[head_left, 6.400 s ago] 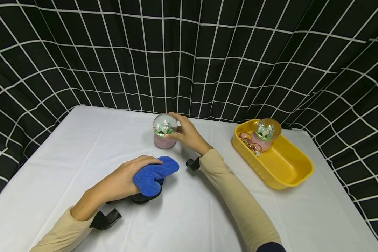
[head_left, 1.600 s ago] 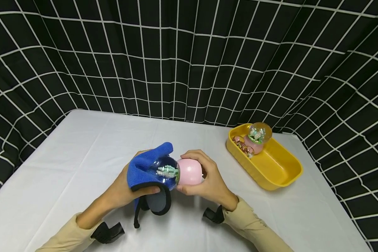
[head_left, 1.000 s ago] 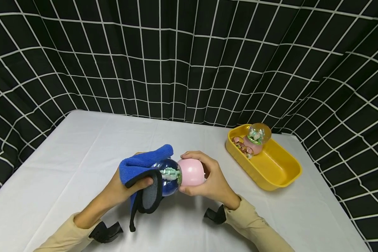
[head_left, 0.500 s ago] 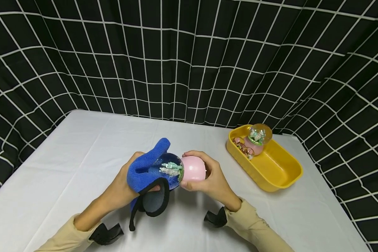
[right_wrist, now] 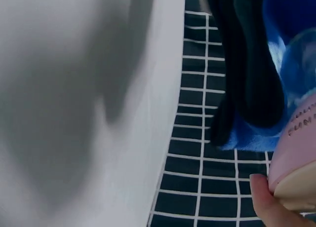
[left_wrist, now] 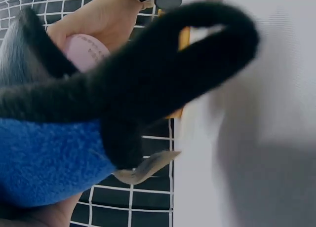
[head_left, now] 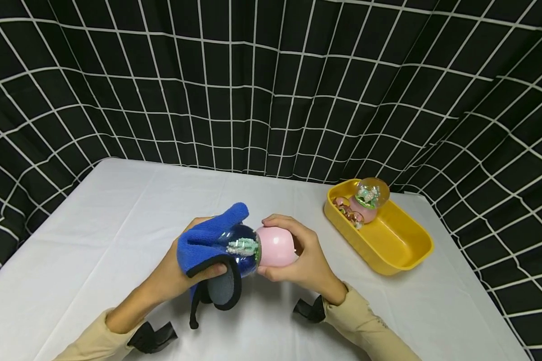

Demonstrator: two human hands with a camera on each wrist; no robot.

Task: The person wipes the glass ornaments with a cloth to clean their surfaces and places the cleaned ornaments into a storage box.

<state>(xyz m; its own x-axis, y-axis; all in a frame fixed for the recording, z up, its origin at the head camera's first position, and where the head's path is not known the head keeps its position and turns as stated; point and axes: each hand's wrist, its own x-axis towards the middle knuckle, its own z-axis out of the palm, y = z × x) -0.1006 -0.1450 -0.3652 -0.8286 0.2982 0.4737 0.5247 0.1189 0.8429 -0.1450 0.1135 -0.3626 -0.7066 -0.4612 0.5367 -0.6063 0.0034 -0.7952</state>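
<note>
In the head view a snow globe [head_left: 276, 246] lies sideways between my hands, above the white table. My right hand [head_left: 310, 260] grips its pink base, with the thumb on the near side. Around the left end of its glass dome, my left hand [head_left: 169, 276] holds a blue cloth [head_left: 198, 248] with black edging and a grey back. Part of the dome stays uncovered, showing a pale green and white figure inside. Raised lettering shows on the pink base [right_wrist: 301, 143] in the right wrist view. The cloth [left_wrist: 49, 158] hides most of the dome in the left wrist view.
To the right stands a yellow tray [head_left: 361, 245]. A second snow globe [head_left: 363, 208] leans in its far end, beside several small pink-and-clear pieces [head_left: 353, 216]. A black curtain [head_left: 235, 100] with white grid lines hangs behind the white-covered table [head_left: 117, 210].
The snow globe, upright on the table at first, is now lifted and tipped sideways. My left hand has brought the cloth onto its dome, and the cloth has shifted back and forth there.
</note>
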